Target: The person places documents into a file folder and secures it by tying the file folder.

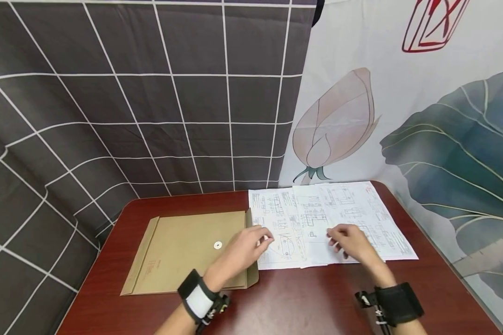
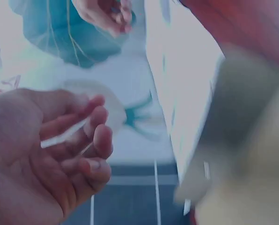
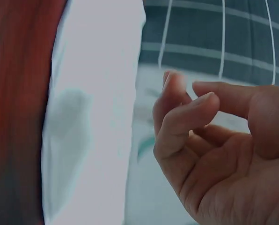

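Observation:
My left hand [image 1: 245, 246] hovers over the right side of a brown kraft document envelope [image 1: 184, 246], near the white printed sheets. The left wrist view shows its fingers [image 2: 102, 140] loosely bent with nothing between them. The envelope lies flat, with a round white button [image 1: 218, 244] and faint red print; its narrow flap [image 1: 253, 274] sits on the right edge. My right hand [image 1: 352, 242] is above the sheets of technical drawings [image 1: 373, 209], which overlap one another. In the right wrist view its thumb and fingers [image 3: 177, 122] are bent, holding nothing.
The reddish-brown table [image 1: 293, 302] has rounded far corners. Behind it hang a dark grid-patterned cloth [image 1: 201, 102] and a white cloth [image 1: 272, 153] with a flower and leaf print. Both wrists carry black straps [image 1: 398, 303] with small devices.

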A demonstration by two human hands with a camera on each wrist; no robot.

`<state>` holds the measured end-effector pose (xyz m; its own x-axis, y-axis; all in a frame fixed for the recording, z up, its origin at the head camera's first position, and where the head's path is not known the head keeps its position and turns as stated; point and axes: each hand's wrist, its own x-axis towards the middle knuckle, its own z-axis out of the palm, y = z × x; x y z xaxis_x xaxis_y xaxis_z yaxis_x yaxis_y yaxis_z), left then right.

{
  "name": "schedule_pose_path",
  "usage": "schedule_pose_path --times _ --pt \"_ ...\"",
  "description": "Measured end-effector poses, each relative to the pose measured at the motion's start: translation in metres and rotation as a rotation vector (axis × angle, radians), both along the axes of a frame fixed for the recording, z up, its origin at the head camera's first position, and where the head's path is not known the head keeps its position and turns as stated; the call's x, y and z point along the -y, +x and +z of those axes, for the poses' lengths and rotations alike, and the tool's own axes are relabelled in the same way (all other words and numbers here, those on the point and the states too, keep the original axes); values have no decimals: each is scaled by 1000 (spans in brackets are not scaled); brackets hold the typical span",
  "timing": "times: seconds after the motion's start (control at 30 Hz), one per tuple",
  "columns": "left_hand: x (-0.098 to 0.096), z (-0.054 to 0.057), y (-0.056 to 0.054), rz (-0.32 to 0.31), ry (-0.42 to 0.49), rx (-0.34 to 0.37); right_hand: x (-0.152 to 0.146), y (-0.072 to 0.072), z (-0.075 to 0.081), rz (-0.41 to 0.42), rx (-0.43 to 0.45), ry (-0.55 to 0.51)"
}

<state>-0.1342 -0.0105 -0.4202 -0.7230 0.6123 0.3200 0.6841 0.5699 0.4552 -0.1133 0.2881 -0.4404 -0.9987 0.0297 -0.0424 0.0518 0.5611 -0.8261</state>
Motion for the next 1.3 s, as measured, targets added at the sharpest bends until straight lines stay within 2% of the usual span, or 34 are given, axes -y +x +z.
schedule_pose_path --times 0.13,0.2,0.3,0.43,0.57,0.77,0.9,1.03,1.3 --pt "-42 -4 -1 25 88 104 -36 6 7 -96 -69 129" --pt "-64 -6 -2 34 104 158 -53 9 9 -153 -79 209" --pt "-96 -10 -4 56 96 214 -78 12 10 -238 -65 308" --pt "-130 -15 -10 134 80 256 -105 14 6 -317 -14 362" --pt "-154 -16 -19 186 94 307 -129 17 2 -348 36 384" --pt "-179 -22 -28 214 129 472 -157 18 -7 -354 88 497" --pt "-191 -28 -31 247 121 529 -167 18 -14 -349 148 526" --pt "-203 -32 -33 281 45 462 -172 17 -19 -343 216 536" --pt "-230 -40 -34 425 -187 173 -175 14 -26 -315 264 591"
